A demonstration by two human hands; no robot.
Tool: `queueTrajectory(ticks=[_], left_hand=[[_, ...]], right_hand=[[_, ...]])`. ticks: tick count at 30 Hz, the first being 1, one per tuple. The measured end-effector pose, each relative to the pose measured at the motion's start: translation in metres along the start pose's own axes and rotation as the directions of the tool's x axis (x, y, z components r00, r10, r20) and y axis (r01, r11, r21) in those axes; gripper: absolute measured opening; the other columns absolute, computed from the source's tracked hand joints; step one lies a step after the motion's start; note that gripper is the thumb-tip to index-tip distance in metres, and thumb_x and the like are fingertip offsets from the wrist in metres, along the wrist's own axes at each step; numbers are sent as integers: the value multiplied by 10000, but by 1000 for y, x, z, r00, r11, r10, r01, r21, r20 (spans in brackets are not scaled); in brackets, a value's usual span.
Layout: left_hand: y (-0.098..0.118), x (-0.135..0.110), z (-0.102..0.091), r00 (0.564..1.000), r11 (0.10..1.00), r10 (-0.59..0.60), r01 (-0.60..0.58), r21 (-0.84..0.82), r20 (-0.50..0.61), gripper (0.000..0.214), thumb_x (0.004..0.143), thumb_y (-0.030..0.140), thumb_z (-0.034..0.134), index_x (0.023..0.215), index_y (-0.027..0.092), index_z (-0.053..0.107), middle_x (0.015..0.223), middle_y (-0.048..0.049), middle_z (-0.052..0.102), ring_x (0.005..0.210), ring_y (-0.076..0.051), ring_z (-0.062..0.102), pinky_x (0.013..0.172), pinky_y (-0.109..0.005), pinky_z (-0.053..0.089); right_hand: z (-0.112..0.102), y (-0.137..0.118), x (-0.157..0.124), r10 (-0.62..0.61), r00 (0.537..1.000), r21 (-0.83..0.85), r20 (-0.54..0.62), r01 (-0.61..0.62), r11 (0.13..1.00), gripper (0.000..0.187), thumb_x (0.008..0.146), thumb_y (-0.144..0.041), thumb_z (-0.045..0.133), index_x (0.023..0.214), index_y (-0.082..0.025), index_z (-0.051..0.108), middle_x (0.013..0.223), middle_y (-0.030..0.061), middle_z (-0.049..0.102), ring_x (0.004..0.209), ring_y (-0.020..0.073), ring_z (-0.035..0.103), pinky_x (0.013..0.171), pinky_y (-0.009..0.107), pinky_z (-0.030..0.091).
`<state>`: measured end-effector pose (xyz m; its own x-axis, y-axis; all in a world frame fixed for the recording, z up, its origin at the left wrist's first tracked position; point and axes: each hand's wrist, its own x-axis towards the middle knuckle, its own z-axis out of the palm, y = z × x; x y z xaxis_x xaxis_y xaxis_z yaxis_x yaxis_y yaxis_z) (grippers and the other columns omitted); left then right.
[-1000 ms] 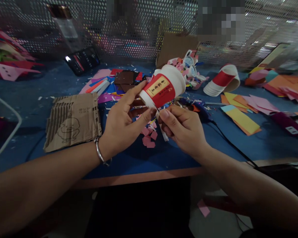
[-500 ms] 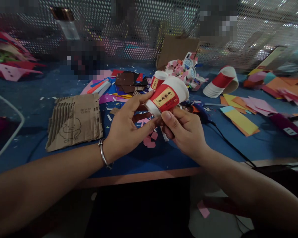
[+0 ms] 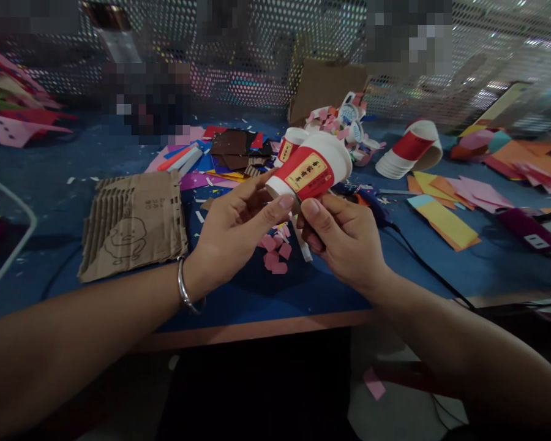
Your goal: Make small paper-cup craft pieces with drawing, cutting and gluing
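Note:
A red and white paper cup [image 3: 313, 168] with a yellow label is held up above the table, tilted so its mouth points up and right. My left hand [image 3: 241, 229] is closed on the base end, thumb along the near side and fingers behind. My right hand [image 3: 342, 239] pinches the cup's lower side, its thumb close to the left thumb. Right behind it stands another paper cup [image 3: 288, 147], partly hidden. Small pink paper pieces [image 3: 275, 254] lie on the table below my hands.
On the left lies a corrugated cardboard piece [image 3: 135, 226] with a drawing. Stacked paper cups [image 3: 408, 150] lie at the right, near coloured paper sheets [image 3: 443, 220]. A dark blue corded tool [image 3: 374, 205] sits behind my right hand. Decorated cups [image 3: 344, 125] stand at the back.
The cup has turned slightly in my hands, its label now facing more toward me. My left thumb has moved up onto the cup's base end.

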<state>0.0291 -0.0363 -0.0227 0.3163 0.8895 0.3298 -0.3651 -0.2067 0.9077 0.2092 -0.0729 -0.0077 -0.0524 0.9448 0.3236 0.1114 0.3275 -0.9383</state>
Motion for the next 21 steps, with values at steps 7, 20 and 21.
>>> queueTrajectory(ticks=[7,20,21], left_hand=[[9,-3,-2,990,961,140,-140,240,16,466,959,497,866,1344,242,809,1183,-67,843,1063,-248,797,991,-402,678],[9,0,-10,969,863,240,-243,443,64,541,944,524,871,1413,268,788,1321,-79,840,1060,-255,808,951,-399,713],[9,0,-10,968,857,241,-242,455,61,530,950,516,866,1413,272,788,1341,-77,835,1060,-255,807,953,-400,713]], right_hand=[[2,-5,-2,-47,999,-26,9,47,999,594,980,-704,767,696,-206,614,538,-43,507,477,75,425,465,266,323],[1,3,-2,-1,1000,-25,25,1,1000,557,1014,-679,739,742,-207,621,576,-47,517,493,76,427,468,272,303],[1,3,-2,-3,1000,-30,24,4,1000,556,1021,-674,732,741,-208,615,578,-47,516,497,76,427,471,272,304]])
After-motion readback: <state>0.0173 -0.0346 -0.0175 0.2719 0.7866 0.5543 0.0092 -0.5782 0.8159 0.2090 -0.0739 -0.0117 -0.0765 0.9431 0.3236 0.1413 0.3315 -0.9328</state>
